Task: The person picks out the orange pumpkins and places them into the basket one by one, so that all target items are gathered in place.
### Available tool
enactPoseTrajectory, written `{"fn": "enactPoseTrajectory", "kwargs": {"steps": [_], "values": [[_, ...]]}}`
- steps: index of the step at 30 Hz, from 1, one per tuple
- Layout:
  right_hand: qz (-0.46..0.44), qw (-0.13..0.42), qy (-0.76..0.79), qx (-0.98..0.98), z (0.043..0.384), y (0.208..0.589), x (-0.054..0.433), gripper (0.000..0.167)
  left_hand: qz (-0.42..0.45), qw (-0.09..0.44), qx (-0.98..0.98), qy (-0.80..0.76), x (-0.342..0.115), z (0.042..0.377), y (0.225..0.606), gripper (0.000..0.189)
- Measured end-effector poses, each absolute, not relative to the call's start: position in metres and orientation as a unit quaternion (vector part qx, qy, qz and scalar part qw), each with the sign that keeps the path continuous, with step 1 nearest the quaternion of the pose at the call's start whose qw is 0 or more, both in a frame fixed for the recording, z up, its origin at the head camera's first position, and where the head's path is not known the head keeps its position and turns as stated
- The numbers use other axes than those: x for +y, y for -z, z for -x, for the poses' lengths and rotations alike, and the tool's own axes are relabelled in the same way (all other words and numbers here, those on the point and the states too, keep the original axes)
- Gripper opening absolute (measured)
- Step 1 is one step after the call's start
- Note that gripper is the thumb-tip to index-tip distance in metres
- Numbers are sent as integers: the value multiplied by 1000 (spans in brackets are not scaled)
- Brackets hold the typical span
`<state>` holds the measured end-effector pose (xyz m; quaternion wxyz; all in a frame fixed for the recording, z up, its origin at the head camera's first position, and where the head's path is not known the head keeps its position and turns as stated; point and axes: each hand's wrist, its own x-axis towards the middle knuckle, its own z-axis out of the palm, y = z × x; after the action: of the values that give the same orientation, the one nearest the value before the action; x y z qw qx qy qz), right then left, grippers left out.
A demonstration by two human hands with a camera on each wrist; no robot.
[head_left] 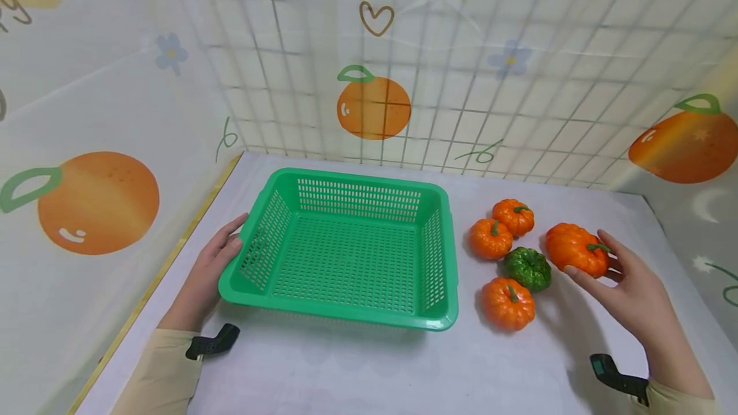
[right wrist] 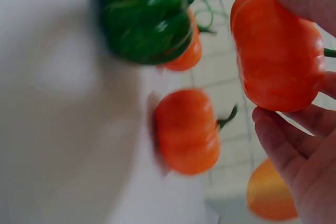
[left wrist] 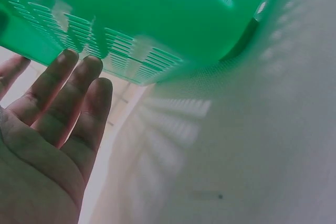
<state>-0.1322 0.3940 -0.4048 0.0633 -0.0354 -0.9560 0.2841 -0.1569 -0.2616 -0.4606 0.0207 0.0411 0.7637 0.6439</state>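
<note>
My right hand [head_left: 637,296] holds an orange toy pumpkin [head_left: 576,251] between thumb and fingers. In the right wrist view the held pumpkin [right wrist: 277,51] is raised off the white table. Left of it on the table lie a green pumpkin [head_left: 527,269] and three other orange pumpkins: one nearer me [head_left: 507,304], one beside the basket [head_left: 490,239] and one farther back [head_left: 513,217]. My left hand [head_left: 203,277] is at the left side of a green plastic basket [head_left: 340,317]. In the left wrist view, its fairly straight fingers [left wrist: 71,93] reach up to the basket wall.
The basket, with slotted walls and a mesh floor, covers the middle left of the white table [head_left: 346,376]. A printed curtain [head_left: 438,69] over a wire grid stands behind, and a similar sheet [head_left: 92,114] hangs at the left. Black wrist cameras sit on both wrists.
</note>
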Motion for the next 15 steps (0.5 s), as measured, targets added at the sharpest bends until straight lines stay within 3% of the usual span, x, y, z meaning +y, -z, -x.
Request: {"fn": "enactPoseTrajectory", "kwargs": {"steps": [15], "values": [[-95, 24, -306, -947, 182, 340, 327, 91, -46, 28, 759, -649, -262, 158, 460, 51]]}}
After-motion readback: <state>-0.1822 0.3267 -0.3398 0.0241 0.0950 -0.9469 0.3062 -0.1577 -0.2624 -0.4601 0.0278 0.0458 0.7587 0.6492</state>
